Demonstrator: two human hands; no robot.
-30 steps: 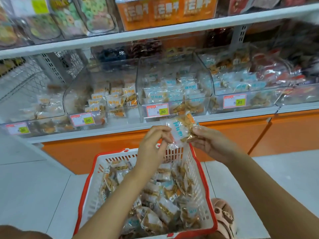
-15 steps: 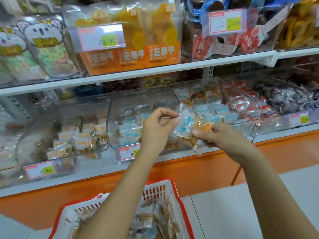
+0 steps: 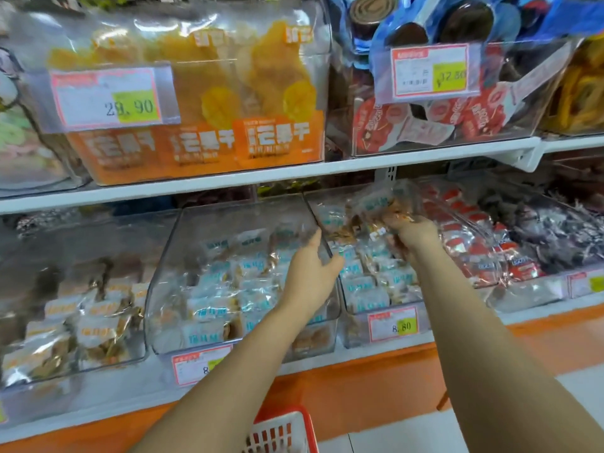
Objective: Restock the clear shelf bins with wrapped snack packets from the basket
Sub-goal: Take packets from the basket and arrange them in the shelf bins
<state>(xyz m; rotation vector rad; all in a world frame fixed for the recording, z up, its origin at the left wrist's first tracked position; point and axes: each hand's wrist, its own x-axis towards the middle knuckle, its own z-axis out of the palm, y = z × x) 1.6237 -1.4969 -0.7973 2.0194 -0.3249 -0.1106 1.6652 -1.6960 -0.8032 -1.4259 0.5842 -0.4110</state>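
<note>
Slip risk first: right hand (image 3: 413,235) has fingers curled round a small bunch of wrapped packets (image 3: 380,204), held over the right bin (image 3: 351,331) at 1 o'clock of centre, near its back. Grip is blurred, so can't tell how firm it is. Slick film could let one slide out & drop behind the bin, or over the wall into the red-wrapper bin (image 3: 529,291) at 3 o'clock. Mix-up risk too: mid bin (image 3: 163,338) next door holds near-identical blue-label packs. Left hand (image 3: 309,273) is empty, fingers loosely straight, thumb spread, at the wall between both bins. It seems to touch it, and a shove there could shift a bin. Both arms reach fwd, right further in. Basket (image 3: 304,416) sits at 6 o'clock, only a corner in view.
</note>
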